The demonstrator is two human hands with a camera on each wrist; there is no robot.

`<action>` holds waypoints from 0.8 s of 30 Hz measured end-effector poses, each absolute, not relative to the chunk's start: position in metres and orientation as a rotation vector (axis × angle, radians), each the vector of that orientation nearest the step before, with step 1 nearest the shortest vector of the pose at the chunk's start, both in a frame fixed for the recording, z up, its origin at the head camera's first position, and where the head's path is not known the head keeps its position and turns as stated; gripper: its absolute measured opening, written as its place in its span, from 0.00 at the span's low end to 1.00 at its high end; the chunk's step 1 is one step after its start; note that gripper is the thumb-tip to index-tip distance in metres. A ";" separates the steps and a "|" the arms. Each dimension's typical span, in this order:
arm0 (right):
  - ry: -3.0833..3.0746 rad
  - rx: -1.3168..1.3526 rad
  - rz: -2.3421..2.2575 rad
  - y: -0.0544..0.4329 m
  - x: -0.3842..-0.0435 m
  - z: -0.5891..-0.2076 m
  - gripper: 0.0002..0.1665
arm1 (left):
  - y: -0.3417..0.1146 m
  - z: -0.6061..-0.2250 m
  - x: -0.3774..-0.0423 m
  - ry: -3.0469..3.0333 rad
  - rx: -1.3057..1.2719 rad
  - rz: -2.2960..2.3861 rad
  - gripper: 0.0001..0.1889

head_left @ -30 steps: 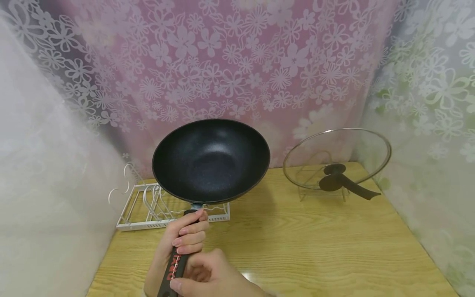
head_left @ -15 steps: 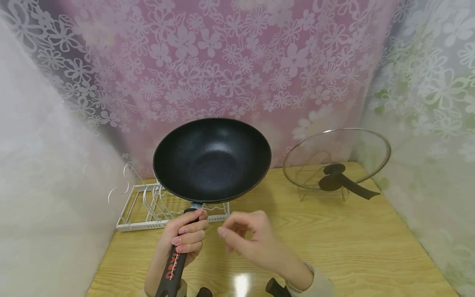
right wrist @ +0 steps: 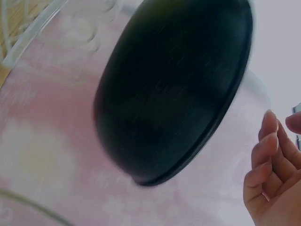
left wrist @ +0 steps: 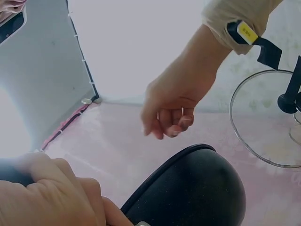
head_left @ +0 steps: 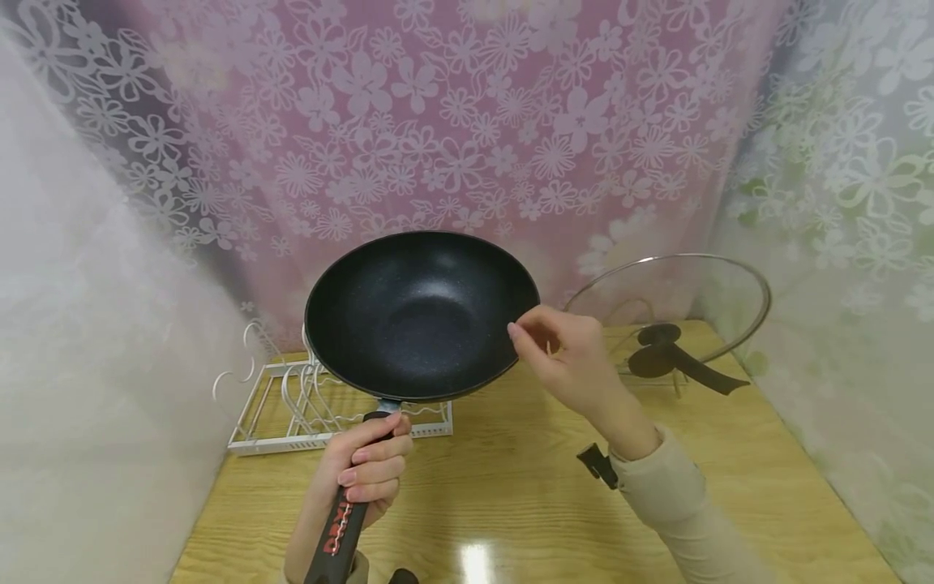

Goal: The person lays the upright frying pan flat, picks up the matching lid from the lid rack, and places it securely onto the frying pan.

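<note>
A black wok (head_left: 419, 324) is held up over the table, its inside facing me. My left hand (head_left: 374, 466) grips the upper part of its dark handle (head_left: 337, 527), which carries red lettering. My right hand (head_left: 572, 357) overlaps the wok's right rim in the head view, fingers loosely bent with nothing in them. In the left wrist view this right hand (left wrist: 176, 89) hangs in the air, with a gap between its fingertips and the wok (left wrist: 193, 188). From the right wrist, the wok's dark underside (right wrist: 169, 94) shows, with the right fingers (right wrist: 263, 150) beside it.
A white wire rack (head_left: 273, 444) stands at the left of the wooden table (head_left: 584, 519), partly behind the wok. At the back right a glass lid (head_left: 730, 300) with a dark knob and handle (head_left: 657, 359) leans on a small wire stand (head_left: 680, 385). Flowered curtains enclose the table.
My right hand has left the lower handle and moved up and right to the wok's right rim. The left hand keeps its grip, and the wok has shifted slightly right.
</note>
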State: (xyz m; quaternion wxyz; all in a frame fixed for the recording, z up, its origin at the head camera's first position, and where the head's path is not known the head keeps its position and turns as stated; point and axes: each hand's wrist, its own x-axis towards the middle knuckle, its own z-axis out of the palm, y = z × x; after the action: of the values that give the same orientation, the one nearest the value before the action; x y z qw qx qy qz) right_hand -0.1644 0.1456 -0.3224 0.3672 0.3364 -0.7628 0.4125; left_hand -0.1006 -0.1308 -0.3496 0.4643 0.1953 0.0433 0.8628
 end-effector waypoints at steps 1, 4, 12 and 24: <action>-1.965 0.845 1.014 0.149 -0.169 -0.322 0.04 | -0.131 -0.350 -0.100 0.096 0.485 2.116 0.13; -1.976 0.793 0.909 0.160 -0.183 -0.323 0.03 | -0.132 -0.351 -0.101 0.076 0.497 2.106 0.13; -2.058 0.698 0.801 0.185 -0.214 -0.326 0.05 | -0.134 -0.350 -0.102 0.078 0.485 2.116 0.12; -2.170 0.711 0.630 0.199 -0.247 -0.336 0.07 | -0.136 -0.352 -0.102 0.050 0.488 2.117 0.11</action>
State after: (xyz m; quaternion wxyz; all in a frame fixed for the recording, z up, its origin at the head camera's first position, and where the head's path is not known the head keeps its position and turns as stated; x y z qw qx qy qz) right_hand -0.2467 0.1987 -0.3363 0.3769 0.2779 -0.8485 0.2465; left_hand -0.1020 -0.1359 -0.3515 0.4657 0.1989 0.0204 0.8621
